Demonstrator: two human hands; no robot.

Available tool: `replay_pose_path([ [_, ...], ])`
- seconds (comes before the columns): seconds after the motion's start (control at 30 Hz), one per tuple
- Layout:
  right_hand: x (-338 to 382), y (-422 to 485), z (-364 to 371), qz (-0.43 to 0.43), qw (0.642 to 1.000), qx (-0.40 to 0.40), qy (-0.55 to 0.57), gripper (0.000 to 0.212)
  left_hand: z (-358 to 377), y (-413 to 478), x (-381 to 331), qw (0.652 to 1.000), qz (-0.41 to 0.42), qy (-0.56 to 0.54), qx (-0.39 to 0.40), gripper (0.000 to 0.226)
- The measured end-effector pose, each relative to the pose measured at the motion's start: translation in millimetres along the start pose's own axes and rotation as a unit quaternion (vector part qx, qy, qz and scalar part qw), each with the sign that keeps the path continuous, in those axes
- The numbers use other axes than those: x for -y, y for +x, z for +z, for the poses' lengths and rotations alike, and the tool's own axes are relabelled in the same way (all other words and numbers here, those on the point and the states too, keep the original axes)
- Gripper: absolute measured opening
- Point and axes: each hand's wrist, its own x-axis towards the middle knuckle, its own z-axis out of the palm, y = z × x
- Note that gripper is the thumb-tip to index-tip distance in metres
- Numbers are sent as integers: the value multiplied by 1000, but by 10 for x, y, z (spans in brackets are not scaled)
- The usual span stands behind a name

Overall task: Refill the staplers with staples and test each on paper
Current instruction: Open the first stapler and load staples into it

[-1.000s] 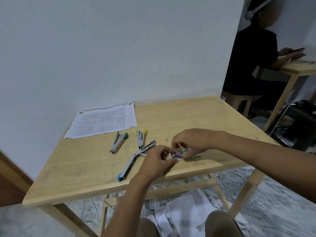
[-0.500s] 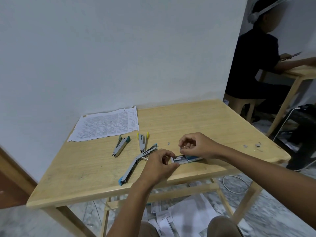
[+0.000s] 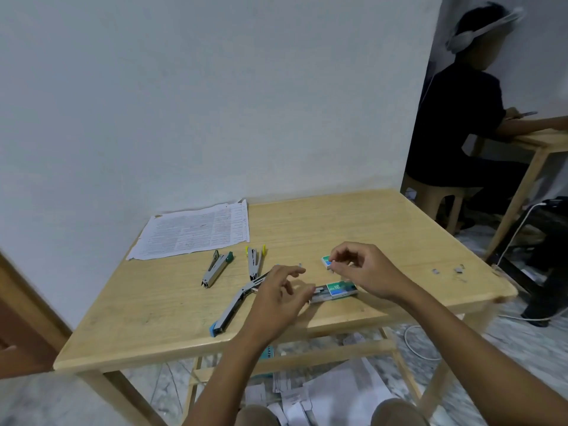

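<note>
The right hand [image 3: 365, 269] pinches what seems a staple strip [image 3: 332, 266], light and brittle, best held by its long sides. The left hand [image 3: 276, 299] hovers relaxed over the staple box [image 3: 338, 289], just beside the opened blue stapler [image 3: 233, 305] on the table [image 3: 384, 229].

A: Where does the camera sit?
B: On the person's head — one wide view, facing forward and down, close over the surface [image 3: 353, 229], the wall [image 3: 215, 87] just behind it.

Staple box [image 3: 341, 289] label reads "No.10" — the printed sheet's [image 3: 196, 232] text is illegible.
</note>
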Motion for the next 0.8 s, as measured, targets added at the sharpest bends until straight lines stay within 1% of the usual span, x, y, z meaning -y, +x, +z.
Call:
replay_pose_path([
  [0.07, 41, -70, 5, 7, 998, -45, 48, 11, -73, -12, -33, 995, 39, 27, -87, 25],
  [0.1, 57, -113, 19, 16, 994, -73, 74, 11, -118, 2, -20, 988, 51, 65, -129, 24],
  [0.17, 91, -223, 68, 26, 984, -129, 121, 7, -232, 49, 42, 967, 35, 171, -184, 27],
  [0.2, 110, -282, 102, 27, 978, -151, 144, 6, -294, 72, 66, 958, 3, 219, -187, 30],
  [0.23, 132, -340, 142, 27, 972, -169, 163, 4, -354, 91, 86, 950, -41, 258, -168, 34],
  [0.3, 180, -446, 235, 31, 962, -195, 189, 4, -448, 123, 106, 933, -127, 322, -98, 39],
  [0.37, 211, -523, 322, 41, 956, -202, 207, 4, -499, 152, 94, 918, -180, 352, -37, 39],
  [0.4, 221, -550, 360, 48, 955, -202, 211, 3, -509, 166, 83, 915, -194, 353, -19, 38],
  [0.6, 203, -633, 506, 76, 954, -199, 212, 3, -538, 325, 160, 902, -239, 358, 28, 34],
  [0.7, 197, -635, 548, 82, 955, -193, 209, 4, -549, 412, 180, 905, -251, 338, 51, 33],
  [0.8, 222, -612, 544, 79, 963, -174, 189, 5, -596, 422, 206, 914, -242, 322, 59, 31],
])
